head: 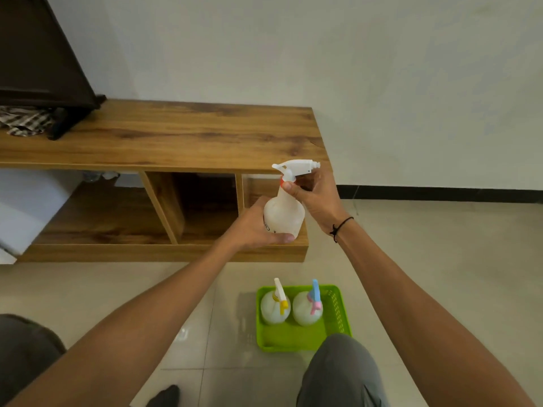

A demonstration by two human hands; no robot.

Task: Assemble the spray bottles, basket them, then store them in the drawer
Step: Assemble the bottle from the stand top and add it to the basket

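Hands fitting a trigger head to the third spray bottle, held in the air in front of the TV cabinet.

Left hand (258, 227) grasps the belly of the translucent spray bottle (283, 214), thumb under its base; right hand (316, 196) pinches the neck collar below the white trigger head (296, 168), apparently screwing it on; the bottle looks like light, thin plastic that would flex if squeezed, so the stiffer neck and base seem the surest holds; whether it carries liquid I cannot tell; the orange collar is mostly hidden by fingers, so thread seating is unclear; below, on the floor, the green basket (338, 312) holds a yellow-trigger bottle (274, 308) and a blue-and-pink-trigger bottle (307, 309); a knee cuts off its near corner; the wooden TV cabinet (182, 133) shows open bays, no drawer plainly visible.
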